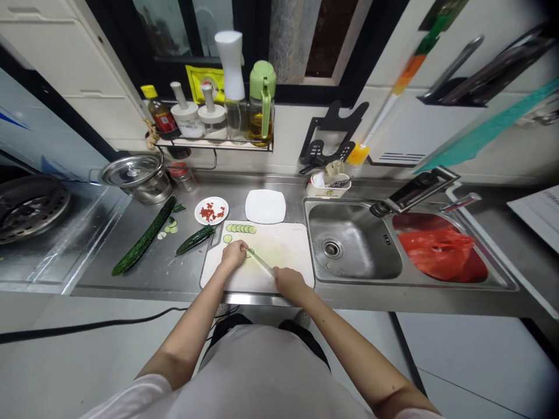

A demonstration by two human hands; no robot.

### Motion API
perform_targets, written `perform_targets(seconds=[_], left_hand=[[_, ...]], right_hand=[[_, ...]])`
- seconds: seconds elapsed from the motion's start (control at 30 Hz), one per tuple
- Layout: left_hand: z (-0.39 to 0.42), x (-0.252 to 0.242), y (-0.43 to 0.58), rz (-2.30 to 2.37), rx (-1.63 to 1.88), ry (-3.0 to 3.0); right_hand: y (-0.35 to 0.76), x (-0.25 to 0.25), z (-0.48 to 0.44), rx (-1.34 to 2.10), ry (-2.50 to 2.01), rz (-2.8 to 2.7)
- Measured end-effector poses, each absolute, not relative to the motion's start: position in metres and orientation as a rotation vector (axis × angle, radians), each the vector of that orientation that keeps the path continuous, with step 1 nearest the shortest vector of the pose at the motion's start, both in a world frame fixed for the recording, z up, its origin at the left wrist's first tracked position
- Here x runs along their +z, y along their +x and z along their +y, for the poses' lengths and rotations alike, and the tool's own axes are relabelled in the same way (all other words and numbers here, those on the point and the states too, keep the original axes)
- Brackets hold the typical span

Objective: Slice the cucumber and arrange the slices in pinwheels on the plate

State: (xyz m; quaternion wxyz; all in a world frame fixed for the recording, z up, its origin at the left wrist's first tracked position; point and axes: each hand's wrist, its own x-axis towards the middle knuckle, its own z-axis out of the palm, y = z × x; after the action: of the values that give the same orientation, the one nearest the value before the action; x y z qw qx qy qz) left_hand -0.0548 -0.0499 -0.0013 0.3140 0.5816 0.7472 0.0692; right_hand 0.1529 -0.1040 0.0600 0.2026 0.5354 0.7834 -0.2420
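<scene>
On the white cutting board (290, 244), my right hand (290, 285) is wrapped around the handle of a knife (263, 265). Its blade points up and left, its tip over a cucumber slice (249, 254). My left hand (234, 255) is closed, fingers curled beside the knife tip; whatever they pinch is hidden. A row of cucumber slices (241, 228) lies along the board's top, with a single slice (227, 238) just below. A cut piece of cucumber (195, 240) rests at the board's left edge, and a long whole cucumber (144, 235) lies farther left.
Behind the board are a white square plate (265, 206) and a small plate of chopped red pieces (211, 211). A steel pot (136, 176) stands at back left, under a seasoning rack (213, 145). The sink (353, 238) adjoins the board's right; a red bag (437, 250) fills its second basin.
</scene>
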Motion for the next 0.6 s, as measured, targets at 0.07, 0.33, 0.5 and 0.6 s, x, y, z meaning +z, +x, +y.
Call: perform_targets(seconds=[0.07,0.33,0.5,0.6], left_hand=[[-0.048,0.001,-0.056,1.944,0.164,1.550],[-0.045,0.003,-0.057,1.942,0.132,1.577],[-0.046,0.006,-0.057,1.923,0.132,1.570],[-0.047,0.008,-0.055,1.935,0.153,1.534]], right_hand=[[0.154,0.060,-0.104,-0.668,1.492,2.185],[0.151,0.062,-0.104,-0.685,1.502,2.192],[0.158,0.067,-0.105,-0.718,1.515,2.173],[0.169,0.069,-0.108,-0.753,1.539,2.162]])
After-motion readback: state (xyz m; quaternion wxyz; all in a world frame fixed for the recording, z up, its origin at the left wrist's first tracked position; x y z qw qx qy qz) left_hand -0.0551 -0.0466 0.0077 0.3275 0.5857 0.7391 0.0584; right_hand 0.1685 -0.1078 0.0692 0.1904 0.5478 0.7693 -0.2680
